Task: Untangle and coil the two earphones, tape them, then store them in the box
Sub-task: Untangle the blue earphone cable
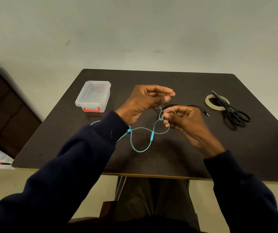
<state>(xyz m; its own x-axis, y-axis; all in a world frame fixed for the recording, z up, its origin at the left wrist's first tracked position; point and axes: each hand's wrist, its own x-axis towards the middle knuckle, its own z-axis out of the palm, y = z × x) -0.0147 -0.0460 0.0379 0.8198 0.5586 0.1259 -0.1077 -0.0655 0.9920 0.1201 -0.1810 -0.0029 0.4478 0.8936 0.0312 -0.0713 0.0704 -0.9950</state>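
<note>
Blue earphone (152, 137) cable loops over the near half of the worktop (235, 148). Right hand (185, 121) pinches its upper loop; left hand (145, 101) is spread wide, holding nothing. Black earphone (200, 108) lies behind both hands. Lidded box (93, 96) stands far left

Dark table (252, 145), rounded far corners, on pale floor (25, 182); plain pale wall (134, 31) behind; dark wooden cabinet (4, 101) at left, blurred; light dim, even

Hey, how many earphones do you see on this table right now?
2. The blue earphone loops over the middle of the table, pinched by the right hand; the black earphone lies behind that hand, partly hidden.
</note>
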